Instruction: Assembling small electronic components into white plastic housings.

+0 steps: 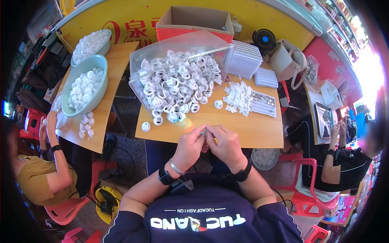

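Note:
My left hand (189, 146) and my right hand (225, 145) meet at the table's front edge, fingertips pinched together. Between them is a tiny piece, mostly hidden, with a greenish spot showing; its kind I cannot make out. Beyond the hands, a clear plastic bin (136, 87) lies tipped toward me, full of white ring-shaped plastic parts (178, 81). Several of these parts have spilled onto the wooden table (235, 133). Right of them lie a heap of small white plastic pieces (239, 97) and a shallow tray (264, 108) holding small round metallic pieces along its far side.
Stacked white trays (244, 60), another tray (266, 77), a red-sided cardboard box (194, 32), a black fan (263, 39) and a pale bag (283, 60) stand behind. Green basins (103, 77) of white parts fill the left table. Co-workers sit at left (48, 174) and right (348, 166).

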Action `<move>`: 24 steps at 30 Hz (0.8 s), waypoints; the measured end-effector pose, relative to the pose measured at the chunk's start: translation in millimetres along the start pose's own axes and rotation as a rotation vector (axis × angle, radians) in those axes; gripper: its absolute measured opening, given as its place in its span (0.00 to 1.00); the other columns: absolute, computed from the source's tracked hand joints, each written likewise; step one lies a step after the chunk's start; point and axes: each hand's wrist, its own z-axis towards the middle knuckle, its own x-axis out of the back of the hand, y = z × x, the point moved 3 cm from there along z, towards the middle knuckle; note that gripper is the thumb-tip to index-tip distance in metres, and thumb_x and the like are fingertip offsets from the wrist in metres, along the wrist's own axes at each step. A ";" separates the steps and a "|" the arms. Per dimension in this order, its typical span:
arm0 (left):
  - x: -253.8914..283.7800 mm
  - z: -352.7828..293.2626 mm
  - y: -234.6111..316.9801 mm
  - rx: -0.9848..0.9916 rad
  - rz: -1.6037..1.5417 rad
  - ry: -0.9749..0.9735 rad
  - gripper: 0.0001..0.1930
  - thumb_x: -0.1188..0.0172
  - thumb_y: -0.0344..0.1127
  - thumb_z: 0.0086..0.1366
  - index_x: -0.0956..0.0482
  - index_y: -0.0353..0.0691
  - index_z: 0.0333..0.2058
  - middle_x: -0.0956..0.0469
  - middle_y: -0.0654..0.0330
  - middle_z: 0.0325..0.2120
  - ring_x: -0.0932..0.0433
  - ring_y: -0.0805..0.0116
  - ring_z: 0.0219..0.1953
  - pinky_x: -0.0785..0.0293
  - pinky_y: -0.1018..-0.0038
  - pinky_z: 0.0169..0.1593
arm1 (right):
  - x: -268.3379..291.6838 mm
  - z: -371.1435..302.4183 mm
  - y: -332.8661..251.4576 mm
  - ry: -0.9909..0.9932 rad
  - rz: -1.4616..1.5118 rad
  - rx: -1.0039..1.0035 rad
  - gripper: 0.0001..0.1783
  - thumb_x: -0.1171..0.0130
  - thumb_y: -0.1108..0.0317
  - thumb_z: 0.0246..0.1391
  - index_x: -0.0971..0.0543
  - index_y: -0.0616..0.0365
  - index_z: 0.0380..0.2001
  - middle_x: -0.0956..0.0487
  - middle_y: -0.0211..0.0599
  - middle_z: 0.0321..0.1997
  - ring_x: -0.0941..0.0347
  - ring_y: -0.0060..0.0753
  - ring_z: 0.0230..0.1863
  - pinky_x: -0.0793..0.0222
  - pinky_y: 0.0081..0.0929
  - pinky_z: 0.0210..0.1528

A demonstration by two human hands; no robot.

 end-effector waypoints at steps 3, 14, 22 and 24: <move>1.4 -0.5 -2.3 0.000 0.022 0.003 0.18 0.54 0.27 0.68 0.32 0.34 0.55 0.23 0.61 0.27 0.24 0.77 0.25 0.25 0.82 0.31 | 0.2 -0.9 0.2 0.018 0.005 0.006 0.08 0.39 0.78 0.45 0.20 0.63 0.33 0.20 0.41 0.27 0.22 0.39 0.28 0.27 0.28 0.31; 10.5 3.7 -3.5 0.025 -0.051 0.090 0.09 0.49 0.32 0.66 0.25 0.37 0.41 0.28 0.67 0.18 0.30 0.81 0.18 0.34 0.84 0.21 | -3.4 -3.3 -0.6 -0.045 0.126 -0.087 0.09 0.40 0.78 0.47 0.20 0.59 0.34 0.22 0.40 0.28 0.24 0.40 0.29 0.29 0.30 0.30; 16.6 2.3 -2.6 0.054 -0.127 0.124 0.09 0.52 0.30 0.64 0.24 0.36 0.38 0.28 0.66 0.17 0.31 0.82 0.17 0.36 0.84 0.20 | -9.5 -1.4 -7.4 -0.091 0.133 -0.163 0.09 0.40 0.77 0.48 0.21 0.58 0.35 0.22 0.42 0.29 0.24 0.41 0.29 0.28 0.31 0.31; 19.4 3.8 -4.7 0.049 -0.090 0.097 0.12 0.54 0.30 0.64 0.25 0.36 0.43 0.28 0.65 0.18 0.32 0.82 0.17 0.36 0.84 0.21 | -12.2 -0.8 -4.2 -0.103 0.119 -0.172 0.09 0.40 0.76 0.48 0.21 0.58 0.35 0.22 0.43 0.30 0.23 0.41 0.29 0.28 0.31 0.31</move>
